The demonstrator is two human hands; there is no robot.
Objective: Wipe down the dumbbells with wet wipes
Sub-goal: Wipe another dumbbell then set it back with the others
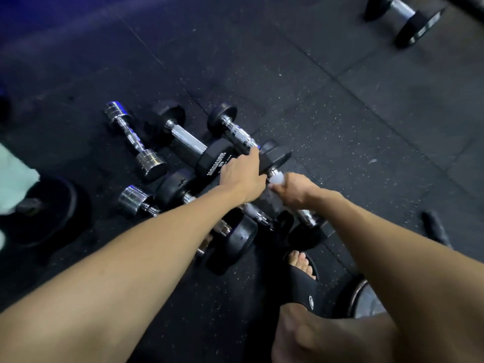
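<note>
Hex dumbbell [277,163] lies on the rubber floor [340,106] mid-cluster, long axis running from far-left head to near-right head by the sandalled foot [301,268]. Right hand [294,189] pinches a wet wipe [276,178] around its chrome handle; left hand [242,176], fingers curled, grips the far head. Judged mid-wipe: which dumbbells are already cleaned cannot be told. Beyond it to the left, a chrome dumbbell [136,140]; another hex dumbbell [404,20] well apart.

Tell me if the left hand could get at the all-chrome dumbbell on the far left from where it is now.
Probably yes. The left hand rests on a black dumbbell head; the chrome dumbbell lies leftward on the floor, with only another black-headed dumbbell between them, low enough to reach over.
</note>
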